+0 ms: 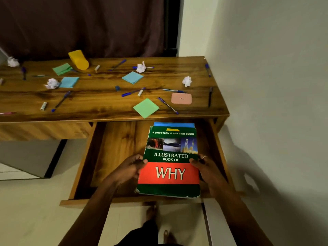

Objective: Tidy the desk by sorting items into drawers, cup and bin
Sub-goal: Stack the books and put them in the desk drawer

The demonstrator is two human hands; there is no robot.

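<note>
A green and red book (169, 173) titled "Illustrated Book of Why" lies in the open drawer (113, 150), on top of a blue book (174, 124) whose far edge shows. My left hand (128, 168) grips the book's left edge. Along the right edge, my right hand (205, 167) grips it with the thumb on the cover. On the desk top (99, 102) lie several blue pens, crumpled paper balls (186, 81), coloured sticky-note pads (145, 107) and a yellow cup (79, 59) on its side.
A pink eraser-like pad (181, 98) lies near the desk's right front. Small glue sticks (43, 106) are scattered about. A dark curtain hangs behind the desk and a white wall stands close on the right. My feet show below the drawer front.
</note>
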